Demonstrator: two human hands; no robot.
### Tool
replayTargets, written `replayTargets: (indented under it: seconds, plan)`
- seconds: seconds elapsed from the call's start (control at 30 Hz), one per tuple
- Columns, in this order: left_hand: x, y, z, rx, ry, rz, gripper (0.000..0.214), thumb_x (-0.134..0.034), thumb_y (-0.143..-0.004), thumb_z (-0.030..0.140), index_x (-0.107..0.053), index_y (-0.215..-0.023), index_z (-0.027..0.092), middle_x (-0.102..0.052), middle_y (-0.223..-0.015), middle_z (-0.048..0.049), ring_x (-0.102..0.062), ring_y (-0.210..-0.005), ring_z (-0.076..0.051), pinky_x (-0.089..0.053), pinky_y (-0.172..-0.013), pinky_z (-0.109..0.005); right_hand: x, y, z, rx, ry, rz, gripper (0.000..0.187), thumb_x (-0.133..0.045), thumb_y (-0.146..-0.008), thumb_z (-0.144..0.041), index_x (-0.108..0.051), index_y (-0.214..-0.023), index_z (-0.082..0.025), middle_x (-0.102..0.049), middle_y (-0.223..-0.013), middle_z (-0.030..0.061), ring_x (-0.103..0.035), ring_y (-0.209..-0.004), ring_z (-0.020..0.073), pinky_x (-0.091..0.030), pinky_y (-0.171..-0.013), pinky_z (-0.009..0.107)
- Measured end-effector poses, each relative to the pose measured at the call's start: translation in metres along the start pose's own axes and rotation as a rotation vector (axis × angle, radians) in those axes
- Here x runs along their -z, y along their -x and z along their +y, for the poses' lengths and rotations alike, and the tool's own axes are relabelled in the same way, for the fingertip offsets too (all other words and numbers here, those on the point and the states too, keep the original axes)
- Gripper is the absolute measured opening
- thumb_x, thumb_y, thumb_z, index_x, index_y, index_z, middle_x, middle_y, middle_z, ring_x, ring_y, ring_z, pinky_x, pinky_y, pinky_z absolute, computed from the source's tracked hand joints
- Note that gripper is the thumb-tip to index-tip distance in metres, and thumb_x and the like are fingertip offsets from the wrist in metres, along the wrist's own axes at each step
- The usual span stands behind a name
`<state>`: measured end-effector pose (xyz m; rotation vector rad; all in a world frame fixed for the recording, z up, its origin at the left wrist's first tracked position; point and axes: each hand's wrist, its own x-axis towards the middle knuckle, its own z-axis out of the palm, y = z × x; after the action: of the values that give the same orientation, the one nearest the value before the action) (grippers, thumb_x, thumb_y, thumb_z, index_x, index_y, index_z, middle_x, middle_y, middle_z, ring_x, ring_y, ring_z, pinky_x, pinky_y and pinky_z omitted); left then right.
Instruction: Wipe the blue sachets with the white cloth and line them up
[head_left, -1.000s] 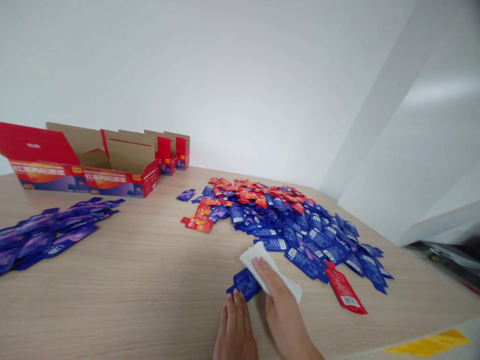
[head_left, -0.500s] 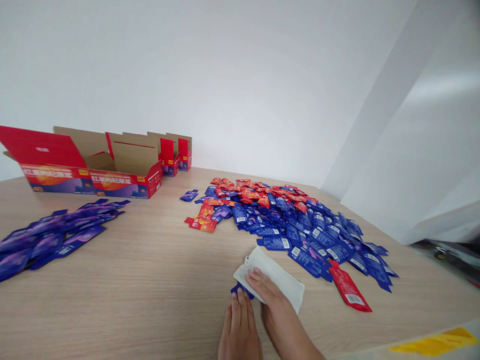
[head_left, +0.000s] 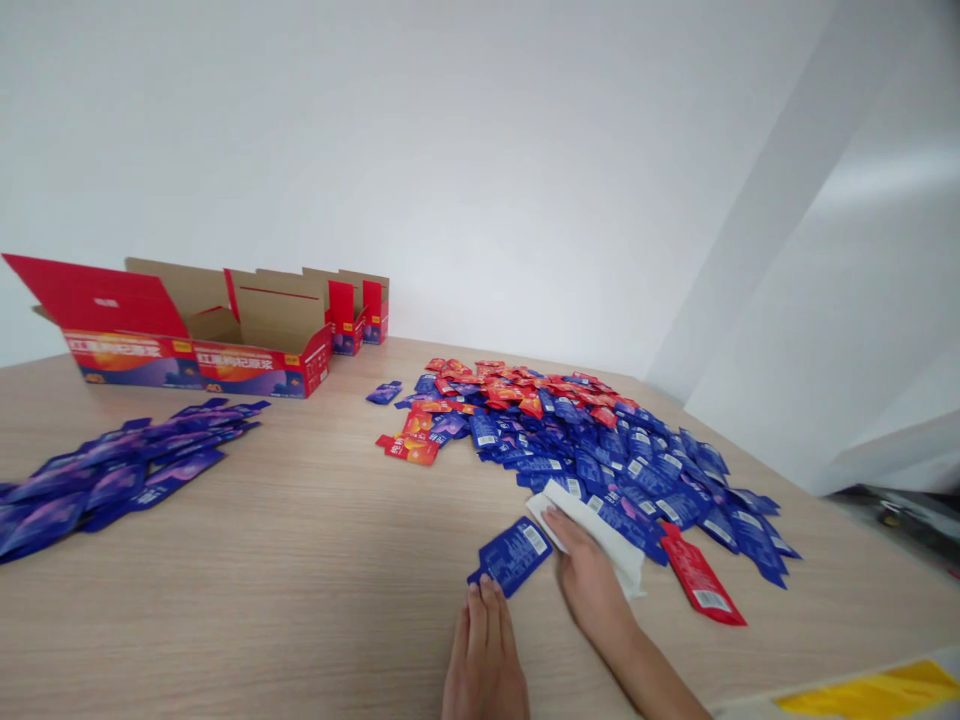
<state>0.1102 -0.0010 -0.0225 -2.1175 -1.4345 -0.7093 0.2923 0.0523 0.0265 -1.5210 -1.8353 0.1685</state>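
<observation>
A blue pouch (head_left: 514, 556) lies flat on the table, its printed, barcoded side up. My left hand (head_left: 487, 640) rests its outstretched fingertips on the pouch's narrow neck end. Just right of the pouch, my right hand (head_left: 589, 575) holds a folded white cloth (head_left: 611, 535) against the table, thumb hidden. The cloth's far edge meets the near side of a heap of blue pouches (head_left: 637, 470). To the right of the cloth lies a single red pouch (head_left: 699, 575).
Red pouches (head_left: 517, 385) top the heap's far side. A stack of blue pouches (head_left: 142, 465) lies at left. Behind it stand open red cartons (head_left: 255, 370) along the wall. A lone blue pouch (head_left: 385, 392) sits mid-table; yellow tape (head_left: 874, 690) marks the near right edge.
My right hand has slid the white cloth rightward off the blue pouch, uncovering it. My left hand stays at the pouch's neck end. The view has shifted slightly.
</observation>
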Motion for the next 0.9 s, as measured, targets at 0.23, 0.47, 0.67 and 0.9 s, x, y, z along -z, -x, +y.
replayTargets:
  seconds: [0.23, 0.47, 0.67, 0.9]
  plan:
    - [0.001, -0.001, 0.002, 0.011, 0.003, -0.017, 0.040, -0.055, -0.088, 0.027, -0.073, -0.123, 0.017, -0.074, -0.126, -0.0088, -0.064, -0.121, -0.024, -0.054, -0.102, -0.035, -0.016, 0.013, -0.014, 0.218, -0.133, -0.154, 0.066, -0.046, -0.085, -0.003, -0.065, -0.141, -0.032, -0.063, -0.147, 0.0032, -0.058, -0.138, 0.0208, -0.047, -0.117, 0.044]
    - [0.000, 0.002, -0.007, -0.075, 0.029, -0.004, 0.047, -0.055, -0.089, 0.032, -0.069, -0.129, 0.012, -0.069, -0.134, -0.0119, -0.063, -0.123, -0.026, -0.054, -0.102, -0.036, -0.002, 0.004, -0.015, 0.042, -0.044, -0.043, 0.076, -0.037, -0.079, 0.004, -0.060, -0.147, -0.022, -0.059, -0.150, 0.0085, -0.051, -0.143, 0.0214, -0.034, -0.125, 0.052]
    - [0.014, 0.001, -0.006, -0.037, 0.019, -0.048, 0.047, -0.056, -0.088, 0.029, -0.067, -0.131, 0.013, -0.067, -0.138, -0.0107, -0.058, -0.129, -0.026, -0.051, -0.106, -0.036, 0.010, 0.000, -0.022, 0.030, -0.045, -0.073, 0.072, -0.040, -0.076, 0.004, -0.071, -0.134, -0.024, -0.068, -0.141, 0.0051, -0.059, -0.136, 0.0222, -0.037, -0.123, 0.050]
    - [0.021, -0.001, -0.004, -0.021, 0.015, -0.077, 0.044, -0.054, -0.088, 0.027, -0.069, -0.128, 0.016, -0.070, -0.132, -0.0093, -0.059, -0.127, -0.026, -0.050, -0.107, -0.037, 0.006, 0.012, -0.042, 0.109, -0.118, -0.108, 0.071, -0.042, -0.087, 0.000, -0.056, -0.150, -0.029, -0.055, -0.155, 0.0032, -0.050, -0.144, 0.0203, -0.040, -0.122, 0.045]
